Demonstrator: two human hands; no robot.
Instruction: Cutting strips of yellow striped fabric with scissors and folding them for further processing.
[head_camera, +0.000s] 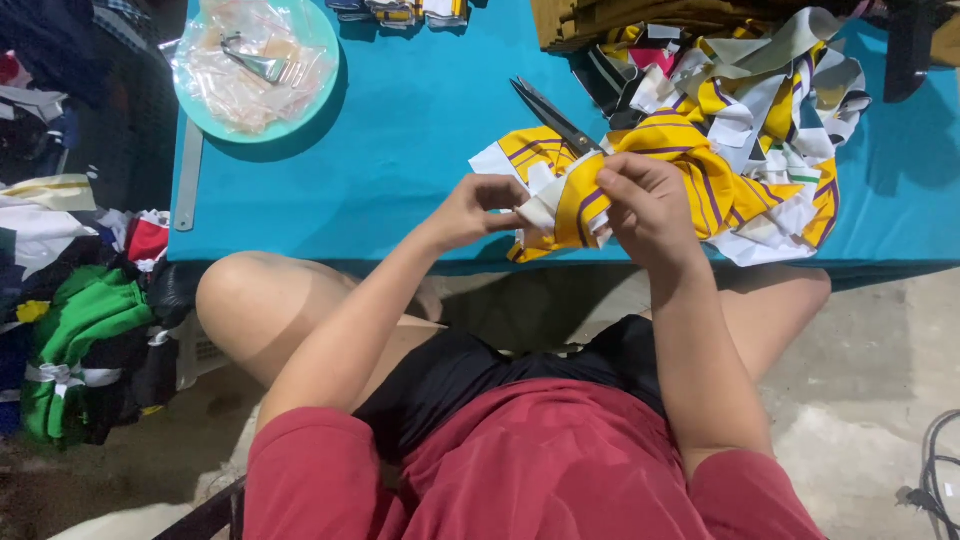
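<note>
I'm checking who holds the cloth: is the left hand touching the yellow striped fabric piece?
Touching. The head view shows the left hand pinching the white edge of the yellow striped fabric piece, opposite the right hand.

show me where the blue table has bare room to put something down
The widest bare patch of the blue table lies between the round teal tray and the scissors. The far right edge is bare too. The yellow fabric pile crowds the middle right.

sewing workshop, fabric scraps, scissors
</note>
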